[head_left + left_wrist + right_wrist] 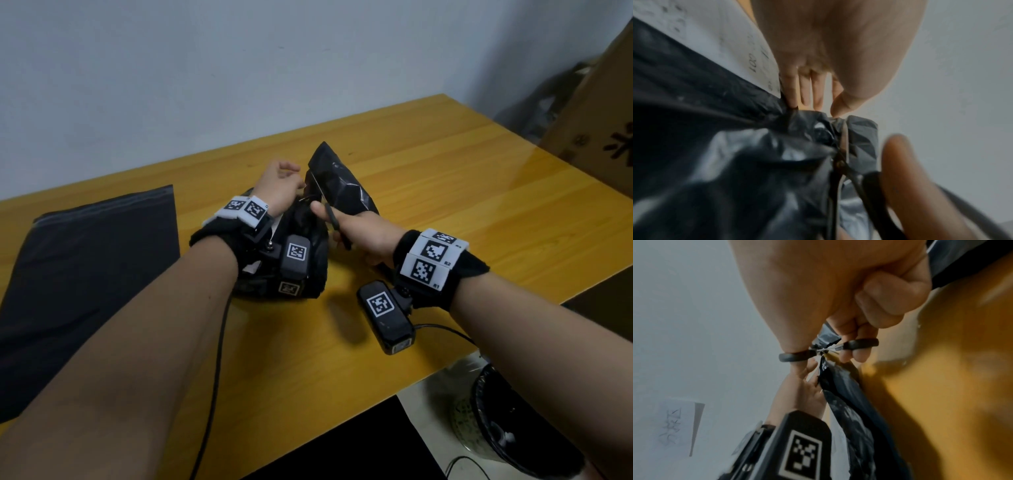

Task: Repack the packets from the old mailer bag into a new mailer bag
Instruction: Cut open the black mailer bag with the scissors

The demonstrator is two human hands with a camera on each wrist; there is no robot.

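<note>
Cutting was under way at the near middle of the yellow table point(445, 192): the right hand point(363, 233) had thumb and fingers curled through the loops of small black scissors point(828, 350), blades set into the gathered end of the old mailer bag point(342, 185). Just beyond, the left hand point(279, 186) pinched the crumpled film beside the blades, other fingers point(807, 87) loosely extended. Judged thin, soft, slippery film, light but bulging; best held close to the cut and taut, so it does not fold between the blades or nick the packets, which were not visible. The new mailer bag point(89, 260) lay flat, well apart at the left. Only the left wrist view showed a white printed label point(719, 42) on the old bag; only the right wrist view showed the finger loops clearly; only the head view showed the new bag.
</note>
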